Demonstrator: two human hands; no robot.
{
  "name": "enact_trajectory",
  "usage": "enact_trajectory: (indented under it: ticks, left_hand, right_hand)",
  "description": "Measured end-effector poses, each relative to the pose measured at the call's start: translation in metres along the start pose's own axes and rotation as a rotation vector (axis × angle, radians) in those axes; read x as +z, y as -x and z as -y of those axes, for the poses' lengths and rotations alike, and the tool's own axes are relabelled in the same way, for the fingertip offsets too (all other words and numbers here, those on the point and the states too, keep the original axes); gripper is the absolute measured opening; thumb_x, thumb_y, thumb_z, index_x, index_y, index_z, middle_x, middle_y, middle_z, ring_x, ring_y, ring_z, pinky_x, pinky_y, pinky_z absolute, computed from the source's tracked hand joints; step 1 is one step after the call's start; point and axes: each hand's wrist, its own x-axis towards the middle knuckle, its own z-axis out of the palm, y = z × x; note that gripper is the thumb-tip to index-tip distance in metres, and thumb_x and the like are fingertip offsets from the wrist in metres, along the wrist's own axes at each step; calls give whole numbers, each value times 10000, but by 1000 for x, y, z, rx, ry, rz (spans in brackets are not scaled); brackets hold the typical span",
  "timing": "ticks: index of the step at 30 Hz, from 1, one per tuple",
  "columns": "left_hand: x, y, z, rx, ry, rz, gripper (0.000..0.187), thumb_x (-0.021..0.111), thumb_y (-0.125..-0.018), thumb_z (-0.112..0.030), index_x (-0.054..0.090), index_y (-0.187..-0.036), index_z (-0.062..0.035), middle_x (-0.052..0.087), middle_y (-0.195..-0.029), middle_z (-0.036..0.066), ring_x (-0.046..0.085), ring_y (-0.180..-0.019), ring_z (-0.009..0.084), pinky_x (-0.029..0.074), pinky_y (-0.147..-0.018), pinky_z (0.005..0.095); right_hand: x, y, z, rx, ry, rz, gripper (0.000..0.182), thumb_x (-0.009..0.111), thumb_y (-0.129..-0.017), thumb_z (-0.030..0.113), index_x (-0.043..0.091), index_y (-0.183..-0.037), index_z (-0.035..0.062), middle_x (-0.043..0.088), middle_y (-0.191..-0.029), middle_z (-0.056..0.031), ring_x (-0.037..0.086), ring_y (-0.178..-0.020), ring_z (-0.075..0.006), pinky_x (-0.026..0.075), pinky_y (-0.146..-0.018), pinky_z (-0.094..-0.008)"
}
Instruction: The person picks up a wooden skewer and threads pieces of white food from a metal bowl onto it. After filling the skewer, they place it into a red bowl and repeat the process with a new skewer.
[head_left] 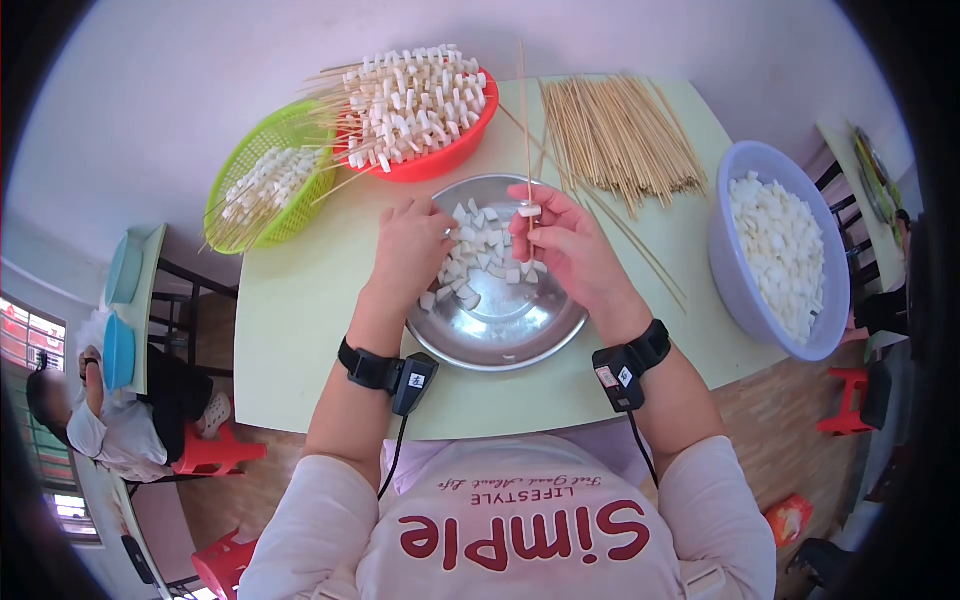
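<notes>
A wide steel bowl [497, 330] stands before me, with small cut white pieces [480, 245] gathered in its far half. My right hand [570, 245] grips a thin bamboo skewer [526, 110] near its lower end, point upward. One white piece [529, 211] is threaded on that skewer, between thumb and fingers. At the bowl's left side, my left hand [408, 245] has its fingers curled, and a white piece [449, 232] shows at its pinched fingertips. The palm side of this hand is hidden.
Loaded skewers fill a red basin [430, 165] and a green basket [235, 165]. Bare skewers [620, 140] lie at the back right, a few [640, 245] beside the bowl. A purple tub [730, 290] holds more white pieces. Another person [115, 430] sits at far left.
</notes>
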Motion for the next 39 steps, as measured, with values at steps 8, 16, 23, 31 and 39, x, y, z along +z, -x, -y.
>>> enact_trajectory:
  ticks: [8, 16, 23, 31, 39]
  left_hand:
    - [9, -6, -1, 39, 41, 67, 200, 688, -734, -106, 675, -933, -88, 612, -952, 64, 549, -986, 269, 396, -907, 401]
    - [8, -7, -1, -284, 502, -17, 146, 668, -810, -50, 639, -953, -44, 642, -790, 66, 609, -769, 175, 473, -783, 304]
    - [16, -5, 19, -476, 1187, -444, 138, 609, -888, -27, 604, -1013, 33, 630, -893, 37, 592, -807, 97, 489, -746, 226]
    - [18, -2, 23, -532, 1267, -515, 139, 608, -891, -21, 582, -1024, 11, 626, -914, 47, 592, -814, 89, 490, -750, 211]
    - [18, -2, 22, -509, 1248, -536, 154, 629, -884, -46, 567, -1019, -3, 611, -924, 38, 575, -827, 102, 468, -774, 223]
  right_hand:
    - [-10, -3, -8, 1, -91, -119, 199, 523, -965, 235, 613, -966, 58, 602, -808, -16, 552, -648, -88, 403, -549, -219]
    - [11, 5, 3, 111, 251, -157, 224, 569, -934, 150, 672, -1090, 26, 572, -726, 26, 491, -590, -40, 380, -512, -189]
    - [22, 8, -7, 165, 679, 38, 341, 566, -898, 63, 615, -1235, 71, 496, -667, 74, 425, -575, -14, 369, -535, -186]
    - [27, 12, -8, 92, 900, 20, 362, 579, -842, 68, 622, -1202, 48, 471, -558, -19, 400, -509, -75, 369, -500, -258]
    - [27, 12, -8, 88, 902, 3, 362, 562, -838, 61, 629, -1193, 55, 462, -545, -27, 396, -495, -81, 370, -495, -263]
